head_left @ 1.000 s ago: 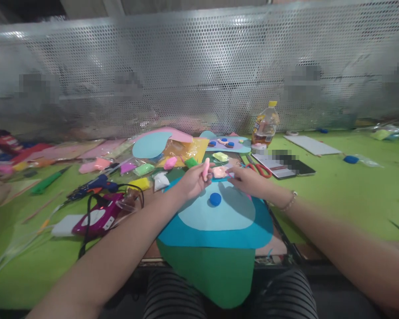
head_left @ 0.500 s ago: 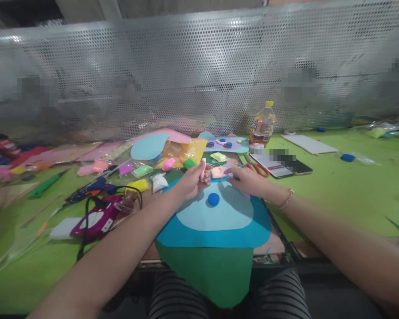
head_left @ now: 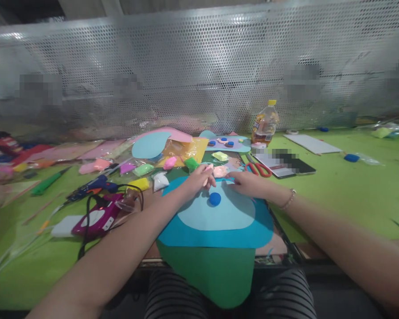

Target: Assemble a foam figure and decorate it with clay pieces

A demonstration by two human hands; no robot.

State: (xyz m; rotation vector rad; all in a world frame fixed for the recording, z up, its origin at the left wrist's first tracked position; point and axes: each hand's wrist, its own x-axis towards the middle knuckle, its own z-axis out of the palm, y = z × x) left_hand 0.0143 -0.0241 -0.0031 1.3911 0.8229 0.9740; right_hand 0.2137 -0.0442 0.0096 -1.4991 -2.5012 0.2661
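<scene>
My left hand (head_left: 200, 180) is over the upper part of the light blue paper shape (head_left: 216, 219), its fingers bent around what looks like a small piece of pale pink clay (head_left: 207, 172). A packet of peach clay (head_left: 220, 171) lies just beyond, between the hands. My right hand (head_left: 246, 183) is beside it, index finger reaching to its right edge and the other fingers curled; what they pinch is hidden. Below the hands a round blue clay piece (head_left: 214, 199) sits on the light blue shape. Under that lie a darker blue sheet (head_left: 216, 239) and a green sheet (head_left: 213, 274) overhanging the table edge.
Red-handled scissors (head_left: 258, 169), a phone (head_left: 299, 164) and a drink bottle (head_left: 265, 124) stand or lie to the right. On the left are several clay packets, a glue gun (head_left: 89, 188), a purple power strip (head_left: 98, 217) and cords. A perforated metal screen (head_left: 199, 75) rises behind.
My left hand has turned over and lowered, its raised thumb no longer upright. My right hand has shifted slightly right and down, its fingers now lower beside the peach packet.
</scene>
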